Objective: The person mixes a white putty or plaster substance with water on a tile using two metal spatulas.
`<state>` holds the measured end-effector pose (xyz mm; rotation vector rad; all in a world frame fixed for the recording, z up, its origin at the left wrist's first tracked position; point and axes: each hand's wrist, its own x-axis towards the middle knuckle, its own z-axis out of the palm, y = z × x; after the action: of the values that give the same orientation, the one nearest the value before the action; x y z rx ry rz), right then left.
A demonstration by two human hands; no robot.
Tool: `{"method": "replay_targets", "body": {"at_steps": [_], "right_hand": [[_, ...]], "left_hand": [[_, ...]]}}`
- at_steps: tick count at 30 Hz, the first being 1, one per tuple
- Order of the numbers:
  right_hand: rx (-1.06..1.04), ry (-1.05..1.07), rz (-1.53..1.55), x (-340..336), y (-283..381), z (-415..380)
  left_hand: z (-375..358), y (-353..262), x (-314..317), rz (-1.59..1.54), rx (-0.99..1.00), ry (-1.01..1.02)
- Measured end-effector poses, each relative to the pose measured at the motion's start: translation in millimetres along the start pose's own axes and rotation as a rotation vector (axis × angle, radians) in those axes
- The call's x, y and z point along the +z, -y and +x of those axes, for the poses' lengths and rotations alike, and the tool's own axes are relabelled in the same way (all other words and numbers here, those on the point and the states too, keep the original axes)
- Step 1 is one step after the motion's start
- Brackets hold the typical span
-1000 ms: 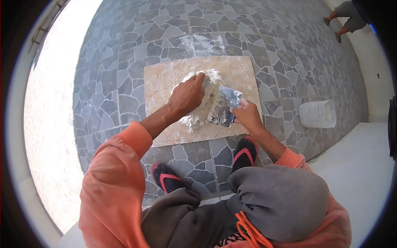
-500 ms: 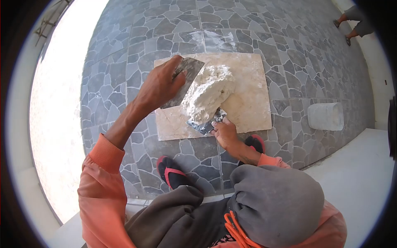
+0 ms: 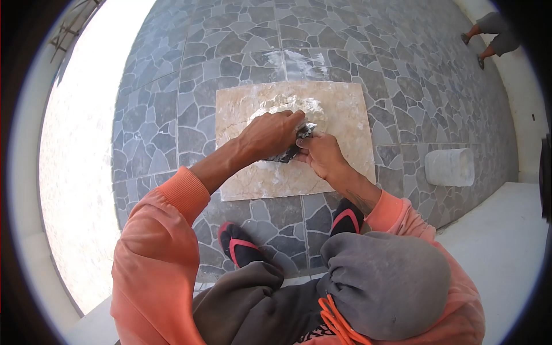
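Note:
A mound of thick white putty (image 3: 290, 103) lies on a tan tile-like board (image 3: 253, 187) on the floor. Over its near side is my left hand (image 3: 270, 135), fingers curled round a broad scraper that they and the hand's back almost wholly hide. My right hand (image 3: 325, 154), just to the right, grips a putty-smeared putty knife (image 3: 286, 156). The two hands nearly meet, and the tools come together beneath the left one. Which blade edge belongs to which tool I cannot fully tell.
Grey stone-patterned tiles (image 3: 241, 40) surround the board, with a white smear (image 3: 299, 63) beyond it. To the right stands a translucent plastic container (image 3: 449, 167). Another person's legs (image 3: 489, 37) show at the far right. My sandalled feet (image 3: 241, 244) are close to the board's near edge.
My left hand has swung right and down from the mound's left side to meet the right hand. My right hand has moved slightly up and right, and the broad scraper is now mostly hidden.

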<state>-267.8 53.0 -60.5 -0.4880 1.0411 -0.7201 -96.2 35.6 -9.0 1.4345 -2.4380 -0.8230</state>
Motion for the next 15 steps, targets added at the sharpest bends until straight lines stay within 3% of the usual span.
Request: {"method": "replay_targets", "body": {"at_steps": [6,12,15], "right_hand": [[0.004,0.079,-0.246,-31,29,-2],[-0.071,-0.360,-0.495,-167,72,10],[0.056,-0.521,-0.891,-207,79,39]], "left_hand": [[6,16,14,0.081,-0.148,-0.049],[-12,40,4,-0.089,-0.151,-0.234],[-18,32,-14,-0.204,-0.262,-0.305]]}}
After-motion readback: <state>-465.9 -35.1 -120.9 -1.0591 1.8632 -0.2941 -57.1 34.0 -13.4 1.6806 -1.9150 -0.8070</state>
